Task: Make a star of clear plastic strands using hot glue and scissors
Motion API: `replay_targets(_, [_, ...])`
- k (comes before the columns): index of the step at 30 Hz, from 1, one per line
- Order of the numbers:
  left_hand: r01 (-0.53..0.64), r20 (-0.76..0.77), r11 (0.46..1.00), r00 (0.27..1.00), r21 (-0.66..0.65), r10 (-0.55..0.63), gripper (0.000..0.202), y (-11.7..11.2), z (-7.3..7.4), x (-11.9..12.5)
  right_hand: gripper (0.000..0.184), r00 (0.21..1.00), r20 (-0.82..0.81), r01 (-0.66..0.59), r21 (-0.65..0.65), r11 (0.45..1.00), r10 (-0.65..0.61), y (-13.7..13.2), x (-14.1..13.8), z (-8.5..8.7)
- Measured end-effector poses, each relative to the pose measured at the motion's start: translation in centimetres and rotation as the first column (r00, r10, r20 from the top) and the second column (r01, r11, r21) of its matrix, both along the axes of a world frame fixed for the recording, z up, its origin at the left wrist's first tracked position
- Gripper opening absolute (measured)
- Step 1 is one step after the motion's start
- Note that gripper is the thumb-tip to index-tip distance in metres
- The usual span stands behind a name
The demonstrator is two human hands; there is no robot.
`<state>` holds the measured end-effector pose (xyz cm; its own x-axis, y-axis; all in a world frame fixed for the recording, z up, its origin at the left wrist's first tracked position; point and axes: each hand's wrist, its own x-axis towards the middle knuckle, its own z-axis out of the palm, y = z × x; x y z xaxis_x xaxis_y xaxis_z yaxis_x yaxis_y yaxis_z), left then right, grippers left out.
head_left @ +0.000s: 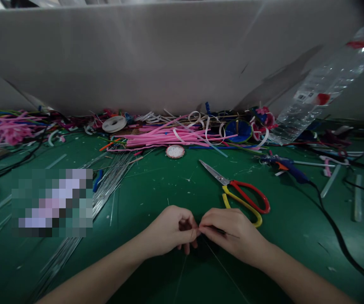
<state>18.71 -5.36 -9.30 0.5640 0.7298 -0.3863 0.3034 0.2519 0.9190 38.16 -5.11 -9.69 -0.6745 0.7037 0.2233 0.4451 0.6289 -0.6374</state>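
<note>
My left hand [177, 230] and my right hand [229, 232] meet fingertip to fingertip, low in the middle of the head view. Both are closed in a pinch. A thin clear strand [221, 265] trails down from between them towards the bottom edge, and a second faint line drops below my left hand. Just what the fingertips enclose is too small to make out. Scissors [226, 182] with one red and one yellow handle lie right behind my right hand, their blades slightly parted and pointing away to the left.
A bundle of clear thin rods [110, 185] lies left on the green table [156, 190]. Pink stems [169, 137], a white spool [114, 123] and a small white disc [175, 151] line the back. A corded glue gun [291, 169] and leaning plastic bottle [321, 86] are right.
</note>
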Motion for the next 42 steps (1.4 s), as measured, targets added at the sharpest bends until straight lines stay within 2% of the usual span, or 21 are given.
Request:
replay_targets(3, [-0.013,0.018,1.0,1.0,0.009,0.013,0.018,-0.1,-0.1,0.0,0.023,0.999,-0.034,0.021,-0.059,0.998,-0.023,-0.1,-0.2,0.0])
replay_targets(8, [-0.022,0.006,1.0,1.0,0.009,0.022,0.021,-0.1,-0.2,0.0,0.023,0.992,-0.102,0.046,-0.238,0.97,-0.072,-0.2,-0.5,0.4])
replay_targets(10, [-0.016,-0.002,1.0,1.0,0.004,0.016,0.022,-0.1,-0.2,0.1,0.023,0.988,-0.111,0.059,-0.346,0.936,-0.103,-0.1,-0.5,0.4])
replay_targets(14, [-0.003,0.005,1.0,1.0,-0.004,0.003,0.023,-0.2,-0.4,0.1,0.021,0.979,-0.132,0.056,-0.559,0.827,-0.155,-0.1,-0.6,0.0])
replay_targets(16, [-0.019,-0.002,1.0,1.0,-0.012,0.019,0.022,-0.1,-0.6,0.2,0.022,0.973,-0.143,0.053,-0.623,0.781,-0.18,0.0,-0.7,-0.2])
replay_targets(18, [-0.064,-0.016,0.998,0.998,-0.012,0.064,0.021,0.0,-0.8,0.2,0.022,0.966,-0.162,0.051,-0.648,0.76,-0.203,0.2,-0.6,-0.3])
replay_targets(20, [-0.129,-0.002,0.992,0.992,-0.004,0.129,0.02,0.3,-0.8,0.2,0.022,0.957,-0.175,0.075,-0.623,0.779,-0.232,0.3,-0.4,-0.1])
replay_targets(22, [-0.197,0.038,0.98,0.98,-0.001,0.197,0.022,0.5,-0.7,0.1,0.02,0.956,-0.164,0.116,-0.552,0.826,-0.244,0.3,-0.2,0.4])
replay_targets(25, [-0.281,0.086,0.959,0.957,0.029,0.278,0.023,0.6,-0.7,0.2,0.014,0.973,-0.139,0.108,-0.439,0.892,-0.186,0.0,-0.2,0.9])
replay_targets(27, [-0.318,0.131,0.946,0.942,0.064,0.308,0.024,0.4,-1.0,0.4,0.014,0.979,-0.141,0.079,-0.401,0.912,-0.147,-0.5,-0.5,1.0])
replay_targets(31, [-0.356,0.206,0.93,0.92,0.088,0.333,0.022,-0.4,-1.4,1.2,0.017,0.961,-0.178,0.117,-0.425,0.897,-0.21,-1.3,-1.3,0.5])
replay_targets(35, [-0.384,0.206,0.916,0.911,0.115,0.356,0.021,-0.8,-0.9,1.5,0.015,0.934,-0.189,0.208,-0.4,0.893,-0.303,-1.4,-1.4,0.3])
replay_targets(42, [-0.357,0.261,0.929,0.91,0.094,0.323,0.019,-0.9,-0.9,1.1,0.014,0.93,-0.222,0.218,-0.306,0.927,-0.293,-1.6,-1.3,0.6])
